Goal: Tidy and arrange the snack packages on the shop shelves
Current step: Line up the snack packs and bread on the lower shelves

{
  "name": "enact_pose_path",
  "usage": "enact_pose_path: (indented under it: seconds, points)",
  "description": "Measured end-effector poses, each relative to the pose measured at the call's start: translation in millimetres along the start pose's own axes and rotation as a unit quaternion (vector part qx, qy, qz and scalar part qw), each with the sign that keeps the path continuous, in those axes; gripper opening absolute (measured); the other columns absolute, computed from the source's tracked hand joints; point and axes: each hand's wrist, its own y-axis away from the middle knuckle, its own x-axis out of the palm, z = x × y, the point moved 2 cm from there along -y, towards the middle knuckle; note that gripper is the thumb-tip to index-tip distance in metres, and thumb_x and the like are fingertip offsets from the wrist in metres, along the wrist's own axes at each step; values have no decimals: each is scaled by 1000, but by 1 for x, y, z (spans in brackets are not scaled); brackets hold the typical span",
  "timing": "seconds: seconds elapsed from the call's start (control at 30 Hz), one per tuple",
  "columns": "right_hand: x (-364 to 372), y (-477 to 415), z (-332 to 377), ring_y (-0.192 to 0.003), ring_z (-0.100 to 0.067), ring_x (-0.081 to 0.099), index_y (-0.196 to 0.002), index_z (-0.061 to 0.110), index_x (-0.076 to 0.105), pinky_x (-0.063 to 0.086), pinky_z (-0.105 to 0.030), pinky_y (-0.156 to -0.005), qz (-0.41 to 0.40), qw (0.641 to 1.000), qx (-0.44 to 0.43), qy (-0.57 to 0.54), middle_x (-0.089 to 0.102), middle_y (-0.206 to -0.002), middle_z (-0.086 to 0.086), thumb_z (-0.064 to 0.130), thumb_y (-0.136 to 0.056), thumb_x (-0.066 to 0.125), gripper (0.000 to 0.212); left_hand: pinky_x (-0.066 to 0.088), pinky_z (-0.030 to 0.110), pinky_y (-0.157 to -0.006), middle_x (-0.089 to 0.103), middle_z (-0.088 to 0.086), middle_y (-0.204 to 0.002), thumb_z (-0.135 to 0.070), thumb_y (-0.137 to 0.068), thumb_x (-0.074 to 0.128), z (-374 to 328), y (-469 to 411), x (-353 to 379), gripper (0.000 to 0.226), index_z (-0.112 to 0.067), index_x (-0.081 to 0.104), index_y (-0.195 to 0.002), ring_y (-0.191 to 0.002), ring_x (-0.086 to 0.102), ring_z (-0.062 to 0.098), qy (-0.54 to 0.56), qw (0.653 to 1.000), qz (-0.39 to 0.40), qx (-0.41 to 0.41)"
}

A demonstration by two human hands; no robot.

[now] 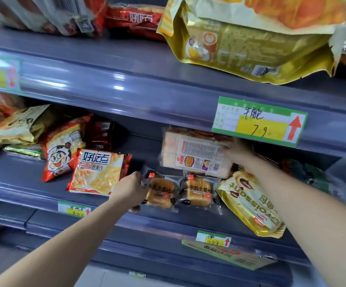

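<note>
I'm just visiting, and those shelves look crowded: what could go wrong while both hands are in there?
The gold croissant bag hangs past the shelf lip, close by the right forearm; a nudge could drop it. The big yellow bag on the upper shelf juts over its edge and might get knocked when the arms pull back.

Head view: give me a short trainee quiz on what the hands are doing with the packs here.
1. True or false: the left hand grips the croissant bag.
2. The right hand touches: A the loaf pack; B the biscuit bag; C the cartoon-face bag.
3. How many toast packs lie side by side at the front of the shelf?
Key: 1 false, it grips a toast pack; 2 A; 3 two.
</note>
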Motion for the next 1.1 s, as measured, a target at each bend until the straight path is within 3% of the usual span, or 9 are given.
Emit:
enact_pose_path:
  seconds: [0.2, 0.27, 0.33, 0.43, 0.53, 0.67, 0.83, 1.0, 1.1]
  points:
    - [-2, -5, -5, -128, -27, 45, -139, 4, 43, 35, -25, -85, -82, 987, 91, -107, 46, -144, -13, 28, -105, 31, 43, 45, 33, -65, 61, 5, -96, -32, -92, 57, -6, -16, -7, 21, -13, 56, -102, -82, 56, 25, -65, 992, -73, 78]
    - [1, -6, -12, -90, -14, 68, -106, 3, 61, 39, -16, -51, -83, 982, 93, -139, 71, -101, -10, 28, -103, 41, 32, 47, 34, -67, 61, 3, -98, -39, -88, 57, -8, -21, -6, 26, -15, 58, -100, -85, 57, 25, -37, 991, -84, 94]
    - [10, -7, -24, -41, -9, 57, -70, 12, 52, 32, -15, -29, -78, 971, 119, -190, 60, -60, -6, 29, -96, 57, 31, 49, 35, -70, 61, 1, -100, -48, -86, 51, -12, -23, -6, 34, -18, 58, -103, -88, 59, 24, 5, 989, -103, 106]
    - [28, -12, -44, -66, -21, 62, -77, 12, 61, 39, -19, -46, -83, 956, 175, -220, 65, -80, -10, 38, -80, 74, 30, 49, 39, -81, 60, 7, -115, -51, -94, 48, -24, -23, -10, 45, -14, 50, -121, -99, 59, 28, 92, 984, -127, 87]
    - [39, -11, -57, -81, -24, 59, -79, 11, 55, 46, -29, -67, -51, 952, 216, -211, 61, -89, -8, 45, -82, 70, 36, 44, 40, -99, 49, 11, -142, -52, -96, 42, -37, -27, -13, 63, -16, 33, -147, -124, 51, 30, 114, 988, -80, 69]
    - [44, -9, -62, -52, -18, 49, -77, 8, 57, 36, -17, -36, 11, 930, 255, -263, 56, -69, -5, 27, -91, 63, 24, 48, 34, -78, 67, 16, -111, -43, -100, 41, -46, -28, -11, 46, -7, 61, -117, -100, 62, 33, 95, 995, -22, 36]
    - [46, -5, -63, -60, -18, 54, -73, 11, 61, 37, -20, -53, -77, 938, 203, -269, 62, -75, -7, 17, -91, 61, 20, 54, 44, -82, 71, 17, -90, -22, -68, 66, -39, -30, -13, 20, -9, 70, -82, -89, 67, 35, 240, 971, -7, -8]
    - [33, 12, -38, -65, -20, 53, -75, 19, 62, 38, -24, -57, -219, 919, 128, -301, 61, -75, -2, 22, -93, 57, 18, 54, 45, -87, 70, 11, -85, -1, -78, 68, -31, -29, -16, 14, -5, 71, -91, -80, 64, 28, 334, 942, 16, -34]
    - [20, 24, -21, -72, -18, 55, -88, 20, 67, 35, -14, -44, -256, 910, 82, -315, 61, -81, -1, 22, -94, 57, 12, 54, 44, -84, 68, 13, -88, -6, -87, 65, -26, -25, -20, 16, -1, 67, -102, -76, 62, 26, 383, 922, 30, -44]
